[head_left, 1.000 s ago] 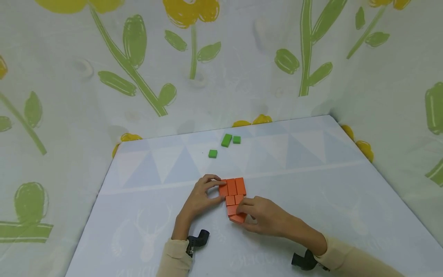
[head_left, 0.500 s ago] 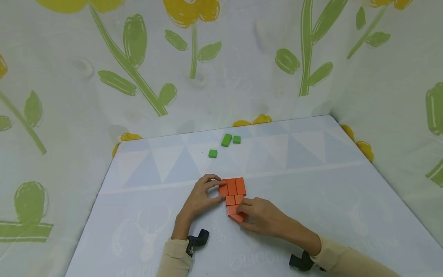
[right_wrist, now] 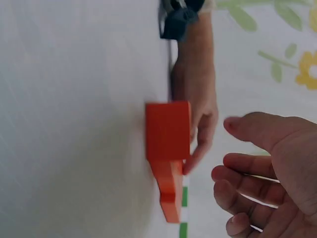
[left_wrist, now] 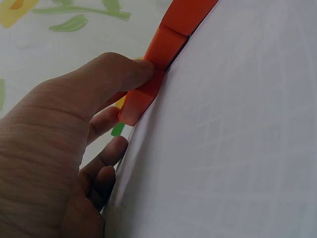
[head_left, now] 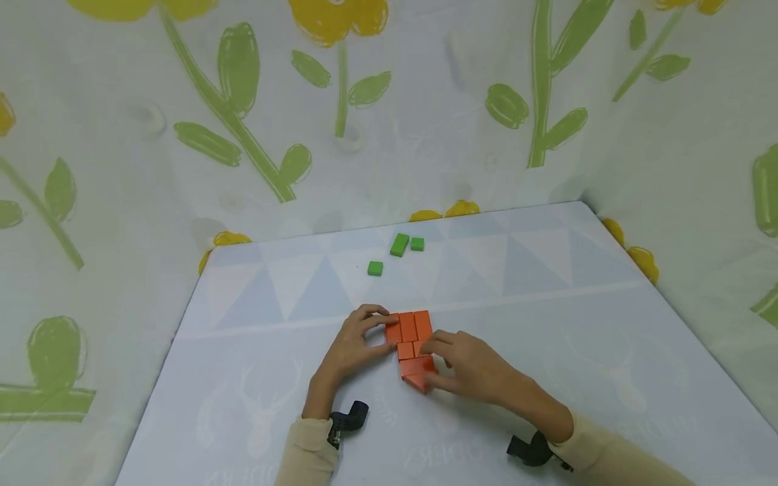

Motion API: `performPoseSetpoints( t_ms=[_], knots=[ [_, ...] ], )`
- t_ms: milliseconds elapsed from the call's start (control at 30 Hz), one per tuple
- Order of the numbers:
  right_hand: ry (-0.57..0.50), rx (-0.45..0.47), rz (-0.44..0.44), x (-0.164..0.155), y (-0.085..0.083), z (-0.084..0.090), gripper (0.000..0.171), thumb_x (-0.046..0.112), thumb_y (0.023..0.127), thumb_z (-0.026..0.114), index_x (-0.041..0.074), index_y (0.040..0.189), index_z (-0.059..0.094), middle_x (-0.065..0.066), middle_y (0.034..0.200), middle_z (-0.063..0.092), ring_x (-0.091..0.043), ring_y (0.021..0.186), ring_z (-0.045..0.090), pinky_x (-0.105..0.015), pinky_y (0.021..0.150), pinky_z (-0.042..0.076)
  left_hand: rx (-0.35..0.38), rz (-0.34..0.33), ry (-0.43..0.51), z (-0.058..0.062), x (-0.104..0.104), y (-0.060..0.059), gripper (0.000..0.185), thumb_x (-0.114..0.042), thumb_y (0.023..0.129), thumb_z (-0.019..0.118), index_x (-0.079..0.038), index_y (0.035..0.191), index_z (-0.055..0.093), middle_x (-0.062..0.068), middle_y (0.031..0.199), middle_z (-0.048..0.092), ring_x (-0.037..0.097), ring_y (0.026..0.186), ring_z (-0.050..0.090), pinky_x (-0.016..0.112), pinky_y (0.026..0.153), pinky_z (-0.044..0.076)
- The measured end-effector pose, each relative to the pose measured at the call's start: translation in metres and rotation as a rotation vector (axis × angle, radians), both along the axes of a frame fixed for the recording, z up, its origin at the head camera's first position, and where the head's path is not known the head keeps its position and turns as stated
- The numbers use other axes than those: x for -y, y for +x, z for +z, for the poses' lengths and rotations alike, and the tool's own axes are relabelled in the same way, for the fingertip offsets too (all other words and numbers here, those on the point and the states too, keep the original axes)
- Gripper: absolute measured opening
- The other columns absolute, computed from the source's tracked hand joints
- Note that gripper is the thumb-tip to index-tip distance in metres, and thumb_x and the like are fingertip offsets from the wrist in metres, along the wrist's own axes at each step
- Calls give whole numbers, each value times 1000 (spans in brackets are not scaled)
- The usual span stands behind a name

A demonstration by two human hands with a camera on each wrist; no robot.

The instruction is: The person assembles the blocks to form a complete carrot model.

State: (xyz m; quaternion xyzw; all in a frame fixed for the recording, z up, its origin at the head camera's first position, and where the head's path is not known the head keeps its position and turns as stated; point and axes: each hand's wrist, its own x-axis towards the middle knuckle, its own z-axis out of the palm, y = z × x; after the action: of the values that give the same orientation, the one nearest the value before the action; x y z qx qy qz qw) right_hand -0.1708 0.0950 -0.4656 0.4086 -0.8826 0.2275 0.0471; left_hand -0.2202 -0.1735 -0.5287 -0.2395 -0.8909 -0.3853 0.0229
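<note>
I see small orange painted wooden blocks [head_left: 413, 344] laid flat, mid surface [head_left: 547, 324]. Left hand [head_left: 351, 347] pinches the far-left block; right hand [head_left: 471, 368] fingers relaxed, touching the near blocks. Prob. light, rigid, slick; grip by side edges.

left hand [head_left: 352, 345]: forearm extended forward, fingers [head_left: 373, 312] curled, thumb and fingertips pinching. right hand [head_left: 471, 368]: forearm angled in from the right, fingers [head_left: 439, 339] loosely bent, spread, gripping nothing in the wrist view.

Orange blocks [head_left: 412, 337], green blocks [head_left: 399, 245], yellow-flowered backdrop [head_left: 243, 101]
</note>
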Motion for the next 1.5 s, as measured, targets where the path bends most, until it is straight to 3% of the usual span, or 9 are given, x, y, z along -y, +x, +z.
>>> performPoseSetpoints(
  t_ms=[133,467,700,867,1033,1267,1500],
  knots=[
    [-52,40,-58,-5,-16,8,27,20,90,75,8,113,69,0,107,66,-9,72,54,-19,62,46,-3,6,-10,2,1,-3,41,-29,84,81,-28,124,71,-6,131,53,19,121,49,48,102,41],
    [-105,-11,-118,-5,-68,18,24,9,88,76,7,111,70,-3,106,68,-13,78,58,-23,65,50,11,1,-9,0,2,-6,42,-31,85,80,-28,126,71,-6,131,53,18,121,49,48,102,41],
    [-2,-73,-151,7,-132,20,35,11,88,76,5,122,68,-9,122,66,-26,107,60,-42,90,50,29,18,16,2,1,-3,42,-30,84,81,-26,125,71,-7,130,53,18,121,49,48,102,41],
    [71,-107,-186,16,-176,16,37,11,90,74,5,126,67,-11,129,64,-32,117,54,-51,88,43,27,10,37,-1,2,0,42,-30,84,81,-25,124,71,-8,130,53,18,122,49,49,102,41],
    [148,-41,-223,31,-209,9,40,11,95,65,9,135,62,-9,139,59,-31,127,47,-52,94,38,1,-1,42,-2,3,1,42,-29,84,81,-23,124,71,-6,130,53,19,121,50,50,101,41],
    [281,27,-235,44,-236,-5,46,9,101,54,15,146,53,-4,149,50,-28,136,36,-53,101,30,-21,-14,47,-3,1,0,42,-28,83,82,-23,124,71,-6,129,54,17,122,49,49,102,42],
    [395,-55,-184,50,-245,-14,43,6,102,51,14,144,54,-3,147,52,-29,137,36,-57,104,27,-6,-8,34,-4,-2,0,42,-31,84,81,-27,125,71,-8,130,53,16,122,48,49,101,42]
  ],
)
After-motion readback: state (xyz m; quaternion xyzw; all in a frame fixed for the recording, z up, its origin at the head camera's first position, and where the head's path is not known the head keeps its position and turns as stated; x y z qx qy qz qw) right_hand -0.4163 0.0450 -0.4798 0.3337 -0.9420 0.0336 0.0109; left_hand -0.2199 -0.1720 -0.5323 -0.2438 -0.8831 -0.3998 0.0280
